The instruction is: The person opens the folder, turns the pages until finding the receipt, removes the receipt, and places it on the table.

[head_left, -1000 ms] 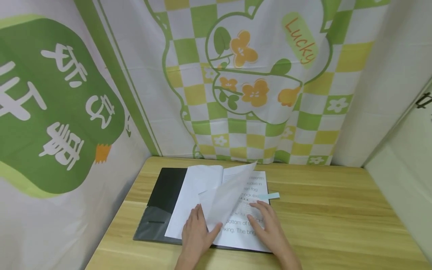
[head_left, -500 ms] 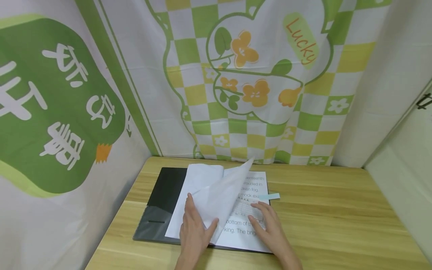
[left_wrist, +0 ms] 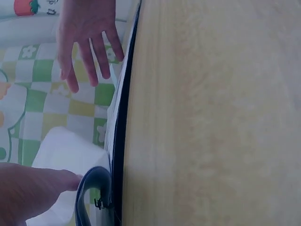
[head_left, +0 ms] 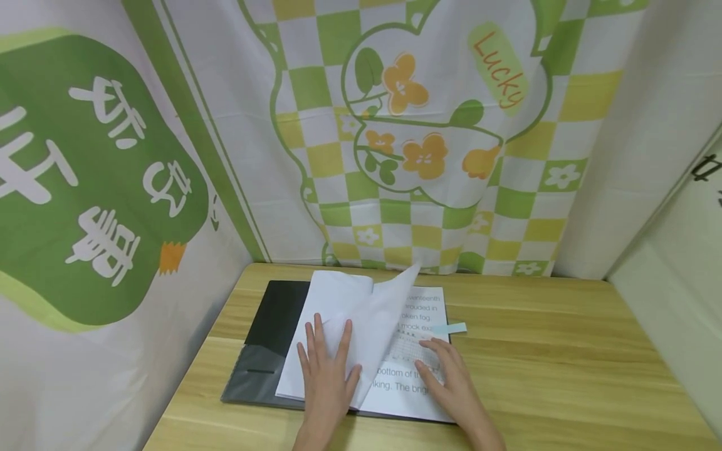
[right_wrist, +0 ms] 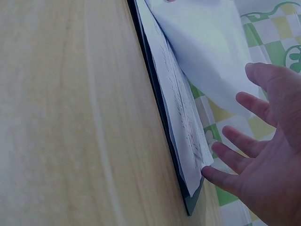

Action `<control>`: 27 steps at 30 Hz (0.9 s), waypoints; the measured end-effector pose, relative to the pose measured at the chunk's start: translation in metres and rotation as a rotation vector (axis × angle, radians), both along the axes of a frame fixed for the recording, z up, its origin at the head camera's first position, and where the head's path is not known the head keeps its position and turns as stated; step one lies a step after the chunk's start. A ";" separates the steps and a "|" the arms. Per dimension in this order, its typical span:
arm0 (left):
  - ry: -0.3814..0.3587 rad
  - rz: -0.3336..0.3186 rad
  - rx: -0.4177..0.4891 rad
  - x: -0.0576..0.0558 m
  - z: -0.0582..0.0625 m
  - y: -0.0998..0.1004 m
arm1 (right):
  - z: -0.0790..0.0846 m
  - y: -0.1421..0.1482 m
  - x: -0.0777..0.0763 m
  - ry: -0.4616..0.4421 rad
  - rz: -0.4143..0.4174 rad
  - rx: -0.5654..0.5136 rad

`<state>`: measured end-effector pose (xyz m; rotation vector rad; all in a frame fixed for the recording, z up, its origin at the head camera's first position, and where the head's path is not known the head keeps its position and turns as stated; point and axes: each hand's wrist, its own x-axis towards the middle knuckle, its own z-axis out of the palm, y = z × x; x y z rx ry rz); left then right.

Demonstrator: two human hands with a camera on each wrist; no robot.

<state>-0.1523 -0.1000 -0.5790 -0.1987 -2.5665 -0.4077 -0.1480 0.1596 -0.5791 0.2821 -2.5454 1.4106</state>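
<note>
A black folder [head_left: 276,313] lies spread on the table with white paper sheets in it. My left hand [head_left: 327,382] rests, fingers spread, on a white page [head_left: 380,322] that leans over to the left, its top right corner raised. In the left wrist view the thumb [left_wrist: 51,183] is beside a curled sheet edge [left_wrist: 96,176]. My right hand [head_left: 457,382], fingers loosely bent and holding nothing, is over the right side of the printed sheet [head_left: 400,401]. The right wrist view has its little finger [right_wrist: 216,179] right at the paper's edge.
A pale blue tab [head_left: 451,327] sticks out from the right edge of the papers. The wooden table [head_left: 564,357] extends to the right. Behind it hangs a green and yellow checked cloth [head_left: 429,235], and a patterned white sheet [head_left: 192,269] borders the left.
My left hand has gone from the page's lower edge to lying on it with fingers spread. The page has swung further left and flatter, baring more print. The right hand stays in place.
</note>
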 end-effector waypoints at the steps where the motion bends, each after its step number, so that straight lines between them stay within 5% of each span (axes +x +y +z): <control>1: -0.014 -0.007 -0.026 0.000 0.001 0.001 | 0.000 0.000 0.000 -0.001 0.001 0.000; 10: -0.120 -0.138 -0.168 -0.001 0.001 0.014 | 0.003 0.005 0.000 -0.011 -0.019 0.035; 19: -0.199 -0.358 -0.387 0.001 0.007 0.025 | 0.012 0.009 0.000 0.003 -0.074 0.092; 27: -0.079 -0.358 -0.370 0.001 0.004 0.028 | 0.013 0.015 -0.001 -0.112 -0.081 0.091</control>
